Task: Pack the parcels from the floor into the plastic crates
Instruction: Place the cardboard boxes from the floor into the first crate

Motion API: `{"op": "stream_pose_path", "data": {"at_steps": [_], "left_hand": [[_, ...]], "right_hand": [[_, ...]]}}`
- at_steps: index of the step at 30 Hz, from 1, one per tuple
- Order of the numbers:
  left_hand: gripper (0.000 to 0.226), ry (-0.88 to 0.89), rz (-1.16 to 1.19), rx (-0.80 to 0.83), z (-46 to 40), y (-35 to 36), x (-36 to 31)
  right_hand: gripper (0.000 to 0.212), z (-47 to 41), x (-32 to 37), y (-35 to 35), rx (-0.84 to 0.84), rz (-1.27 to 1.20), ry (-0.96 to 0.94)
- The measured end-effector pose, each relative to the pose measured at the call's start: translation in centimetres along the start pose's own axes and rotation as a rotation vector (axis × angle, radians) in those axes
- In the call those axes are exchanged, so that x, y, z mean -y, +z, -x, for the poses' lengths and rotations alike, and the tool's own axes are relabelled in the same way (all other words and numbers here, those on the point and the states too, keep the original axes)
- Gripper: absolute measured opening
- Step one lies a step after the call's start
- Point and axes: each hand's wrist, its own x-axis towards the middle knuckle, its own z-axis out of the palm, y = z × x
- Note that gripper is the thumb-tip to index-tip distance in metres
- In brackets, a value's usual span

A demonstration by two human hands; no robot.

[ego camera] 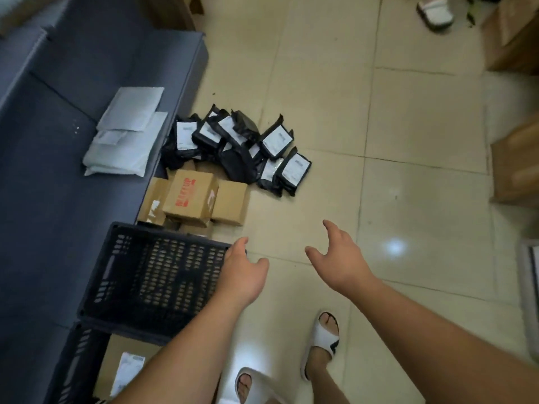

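An empty black plastic crate (116,275) stands on the floor beside a grey sofa. My left hand (243,272) touches its right far corner, fingers relaxed and holding nothing. My right hand (338,258) hovers open over bare tiles, fingers spread. Beyond the crate lie several brown cardboard boxes (191,196), one with red print. Farther back is a heap of black mailer bags with white labels (248,150). A second black crate (73,365) at the bottom left holds a labelled cardboard box (122,365).
White padded envelopes (128,132) lie on the grey sofa (43,199) along the left. Larger cardboard cartons (516,158) stand at the right edge. My feet in white slippers (320,342) are on the tiled floor; another white slipper (436,10) lies at the top.
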Motion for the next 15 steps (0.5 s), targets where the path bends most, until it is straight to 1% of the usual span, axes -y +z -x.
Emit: {"op": "stream_pose_path", "data": {"at_steps": [4,7,9,12,15], "left_hand": [[0.070,0.079,-0.099,0.044,-1.7,2.2,-6.3],[0.068,0.128,-0.129,0.063,-3.2,3.9,-10.1],[0.068,0.150,-0.148,0.077,-4.2,5.0,-11.9],[0.067,0.199,-0.240,0.120,-5.5,6.3,-14.0],[0.069,0.254,-0.298,0.164,-6.8,7.0,-15.4]], "right_hand": [[0.075,-2.3,-1.8,-4.6,-0.054,-0.042,0.076],[0.075,-4.1,-2.9,-7.0,-0.087,-0.071,0.123],[0.075,-5.3,-3.4,-8.2,-0.104,-0.099,0.151],[0.075,-7.0,-4.1,-9.5,-0.115,-0.135,0.205],[0.079,-8.4,-4.1,-10.3,-0.112,-0.144,0.232]]}}
